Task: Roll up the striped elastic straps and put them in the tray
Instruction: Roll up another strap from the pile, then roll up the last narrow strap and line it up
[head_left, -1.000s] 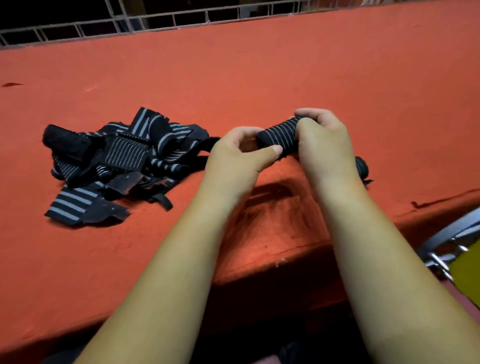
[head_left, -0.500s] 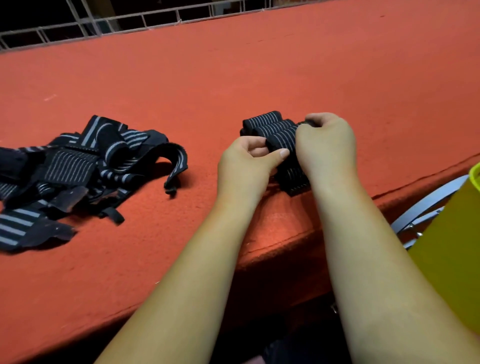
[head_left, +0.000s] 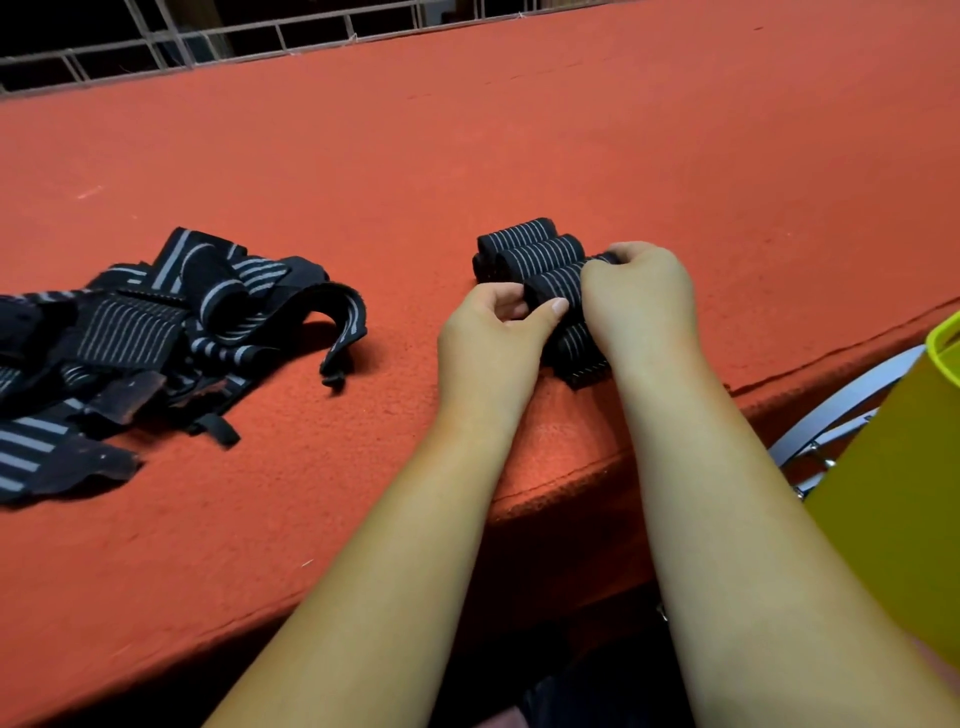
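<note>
A rolled black strap with thin white stripes (head_left: 553, 283) lies between my hands. My left hand (head_left: 493, 338) pinches its left end with thumb and fingers. My right hand (head_left: 641, 299) curls over its right part. Just beyond it, two finished rolls (head_left: 524, 247) lie side by side on the red table (head_left: 519, 130). Another striped piece (head_left: 579, 353) lies under my hands near the table edge. A loose pile of unrolled striped straps (head_left: 150, 327) sits at the left. A yellow container (head_left: 904, 493) shows at the right edge, below the table; no other tray is in view.
The red felt table stretches far back to a metal railing (head_left: 208, 47). Its front edge runs diagonally under my forearms. A metal frame (head_left: 831, 421) stands beside the yellow container at the right.
My hands have carried the rolled strap from above the table edge down next to the two finished rolls. The view has shifted right, so the pile sits further left and the yellow container appears.
</note>
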